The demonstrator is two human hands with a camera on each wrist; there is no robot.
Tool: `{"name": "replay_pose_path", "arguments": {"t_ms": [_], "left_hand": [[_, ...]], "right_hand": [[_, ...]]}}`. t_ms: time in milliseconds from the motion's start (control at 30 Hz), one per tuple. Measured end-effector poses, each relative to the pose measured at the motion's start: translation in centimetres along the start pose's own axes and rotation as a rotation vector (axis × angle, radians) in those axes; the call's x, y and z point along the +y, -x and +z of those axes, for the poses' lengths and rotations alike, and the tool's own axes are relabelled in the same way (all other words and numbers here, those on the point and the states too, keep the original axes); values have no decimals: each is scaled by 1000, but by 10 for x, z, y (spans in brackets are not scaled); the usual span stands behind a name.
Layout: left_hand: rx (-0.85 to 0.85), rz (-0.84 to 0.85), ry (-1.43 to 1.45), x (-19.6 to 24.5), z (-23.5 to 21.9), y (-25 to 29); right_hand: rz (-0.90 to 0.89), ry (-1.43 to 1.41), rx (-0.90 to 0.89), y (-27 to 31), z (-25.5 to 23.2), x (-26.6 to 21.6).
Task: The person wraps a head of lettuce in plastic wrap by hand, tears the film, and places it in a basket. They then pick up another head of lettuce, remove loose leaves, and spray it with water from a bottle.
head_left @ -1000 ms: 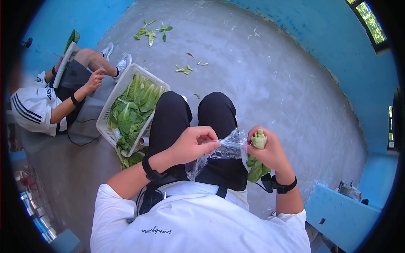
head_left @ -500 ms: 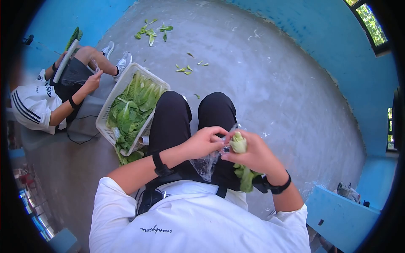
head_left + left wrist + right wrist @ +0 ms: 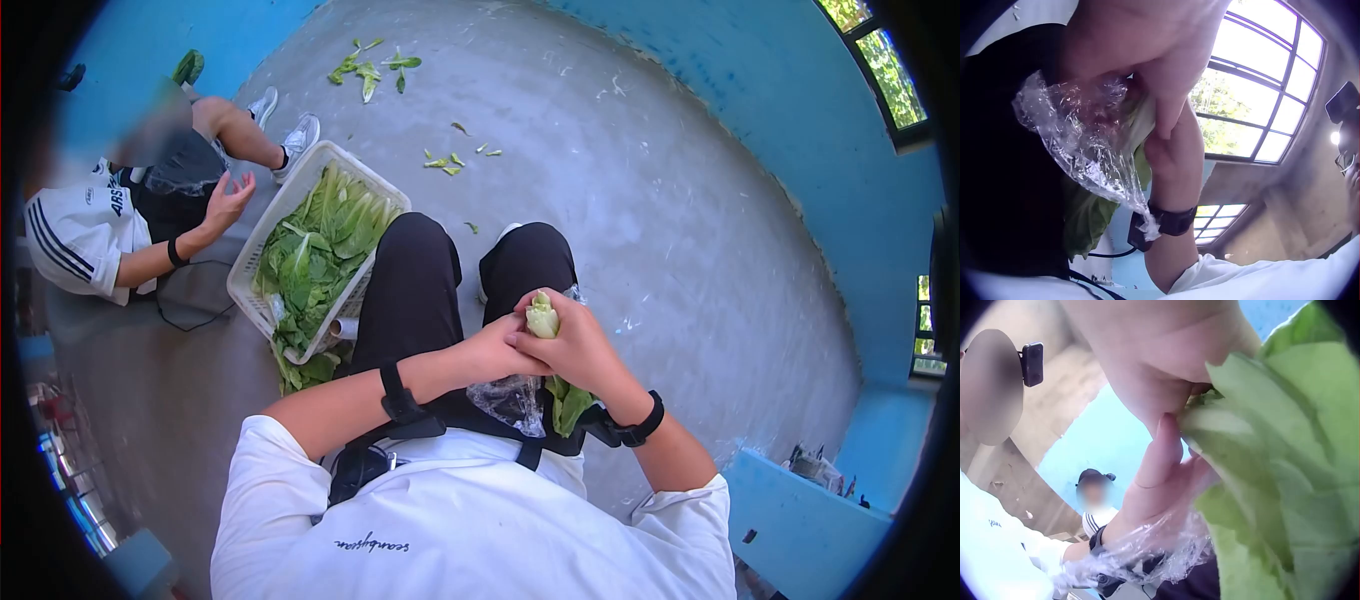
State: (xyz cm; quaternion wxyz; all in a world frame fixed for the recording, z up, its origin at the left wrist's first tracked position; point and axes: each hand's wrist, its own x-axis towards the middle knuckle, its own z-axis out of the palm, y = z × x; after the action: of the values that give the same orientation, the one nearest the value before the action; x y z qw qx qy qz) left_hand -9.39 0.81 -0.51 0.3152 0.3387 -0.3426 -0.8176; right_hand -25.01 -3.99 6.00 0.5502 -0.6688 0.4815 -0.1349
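Observation:
My right hand (image 3: 588, 355) grips a head of leafy lettuce by its base, the pale cut stem end (image 3: 542, 316) pointing up between thumb and fingers. Its green leaves (image 3: 1291, 456) hang below the hand and fill much of the right wrist view. My left hand (image 3: 497, 352) meets the right at the stem, its fingers curled about a crumpled sheet of clear plastic film (image 3: 1094, 156). The loose end of the film (image 3: 512, 402) droops over the lap. The left fingertips are partly hidden behind the right hand.
Left of my knees, a white plastic crate (image 3: 245, 290) holds leafy lettuce, with a cardboard-cored roll (image 3: 345, 328) beside it. Another person (image 3: 90, 235) sits beyond the crate. Leaf scraps (image 3: 368, 80) lie on the concrete floor (image 3: 680, 200). A blue bench (image 3: 800, 510) stands right.
The right hand has brought the lettuce leftward to the left hand. The film, stretched between the hands before, now bunches at the stem and hangs. The other person's hand has opened.

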Motion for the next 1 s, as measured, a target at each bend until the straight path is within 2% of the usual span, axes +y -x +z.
{"name": "replay_pose_path", "arguments": {"t_ms": [167, 367, 467, 567, 600, 700, 833, 1000], "left_hand": [[65, 83, -13, -16, -4, -7], [108, 142, 134, -28, -4, -9], [125, 242, 89, -41, -6, -16], [89, 322, -42, -48, -14, -17], [96, 317, -26, -43, -13, -12], [179, 116, 94, -29, -7, -2], [137, 179, 99, -30, -13, 1], [241, 267, 182, -31, -12, 3]], "right_hand": [[69, 13, -15, -3, 8, -1], [-155, 109, 35, -7, 12, 10], [-60, 137, -8, -9, 11, 12], [-128, 85, 29, -7, 15, 9], [-59, 91, -36, -4, 12, 0], [-16, -38, -8, -3, 15, 0], [-21, -166, -91, -8, 19, 12], [19, -317, -83, -10, 32, 9]]}}
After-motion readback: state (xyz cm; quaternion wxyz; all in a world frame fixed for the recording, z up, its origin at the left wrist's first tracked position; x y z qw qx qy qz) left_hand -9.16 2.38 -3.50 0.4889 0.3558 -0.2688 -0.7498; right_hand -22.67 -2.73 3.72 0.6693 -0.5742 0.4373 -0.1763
